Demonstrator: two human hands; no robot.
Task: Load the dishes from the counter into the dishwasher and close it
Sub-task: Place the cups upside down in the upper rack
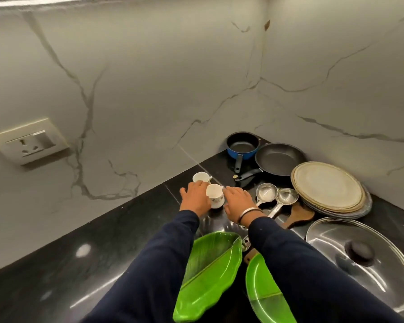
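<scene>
Cups (215, 195) | L grip (194, 198) & R grip (239, 202) flank near cup, closure unclear | dishwasher unseen

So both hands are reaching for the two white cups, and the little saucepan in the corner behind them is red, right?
Not quite. The head view shows the saucepan in the corner is blue, not red. The rest holds: the left hand and right hand are at the two white cups.

Hands: two, the left hand (194, 197) and the right hand (239, 202)
White cups: two, the far cup (201, 177) and the near cup (215, 195)
Pans: two, a blue saucepan (242, 145) and a black frying pan (280, 159)
Metal ladles: two (266, 192) (288, 196)
Green leaf-shaped plates: two (210, 273) (264, 297)
Glass lids: one (359, 259)
Stacks of round plates: one (328, 186)
Wall sockets: one (29, 142)
</scene>
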